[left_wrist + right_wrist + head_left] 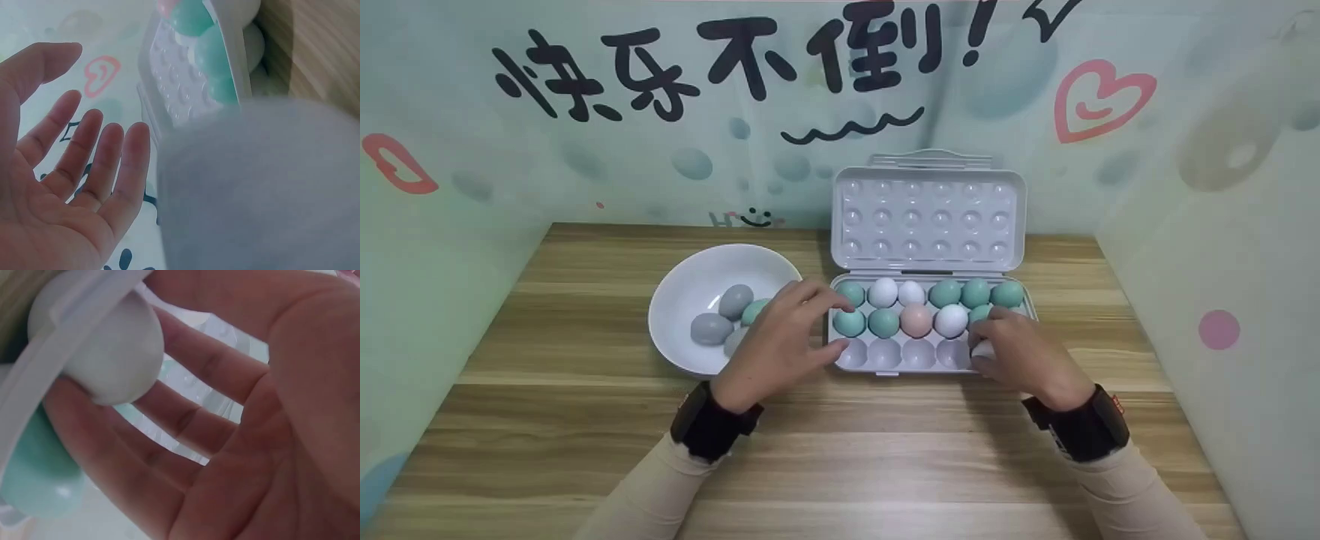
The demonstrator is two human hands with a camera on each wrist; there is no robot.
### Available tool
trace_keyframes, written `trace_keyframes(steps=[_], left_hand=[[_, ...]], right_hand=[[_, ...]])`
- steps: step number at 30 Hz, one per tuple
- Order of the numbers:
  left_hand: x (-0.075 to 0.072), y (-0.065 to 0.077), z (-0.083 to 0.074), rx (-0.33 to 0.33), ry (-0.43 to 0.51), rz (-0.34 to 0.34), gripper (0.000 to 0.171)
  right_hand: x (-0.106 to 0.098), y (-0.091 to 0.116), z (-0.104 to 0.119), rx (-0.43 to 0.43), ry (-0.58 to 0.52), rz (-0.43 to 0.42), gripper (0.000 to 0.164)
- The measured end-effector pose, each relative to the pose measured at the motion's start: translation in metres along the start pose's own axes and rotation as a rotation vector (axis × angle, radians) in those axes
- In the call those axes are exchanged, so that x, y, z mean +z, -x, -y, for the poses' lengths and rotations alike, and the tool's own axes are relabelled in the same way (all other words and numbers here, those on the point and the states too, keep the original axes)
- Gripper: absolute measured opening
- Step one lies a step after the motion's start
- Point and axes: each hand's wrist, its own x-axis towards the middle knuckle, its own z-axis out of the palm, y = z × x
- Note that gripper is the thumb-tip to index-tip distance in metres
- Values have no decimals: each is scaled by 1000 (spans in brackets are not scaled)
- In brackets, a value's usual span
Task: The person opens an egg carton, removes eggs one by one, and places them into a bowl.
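Note:
A lidded plastic egg box (890,373) stands open, its back two rows holding green, white and pinkish eggs. At the front row's right part, my right hand (1027,352) grips a white egg (112,354) between thumb and fingers. In the right wrist view the box's rim crosses in front of this egg, and a green egg (45,467) lies beside the fingers. My left hand (780,337) holds nothing; its spread fingers hover at the box's left end, over the white bowl's right side. Green and pink eggs show beyond that hand in the left wrist view.
The white bowl (667,300) left of the box contains several grey eggs (711,328) and a green egg (754,311), partly hidden by my left hand. The raised box lid (928,217) leans near the printed back wall. Wood-grain tabletop (870,465) extends in front.

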Motion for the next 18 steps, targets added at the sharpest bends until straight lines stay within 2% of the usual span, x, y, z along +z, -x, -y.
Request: trace_keyframes(steps=[7,13,18], left_hand=[[16,-3,-6,1,40,30,30],[20,-3,-8,0,52,40,30],[21,-3,-7,-6,61,37,32]], right_hand=[[-1,-1,-2,25,-25,18,13],[-4,-2,-2,2,-35,7,14],[-10,-2,-2,-21,-70,-38,13]])
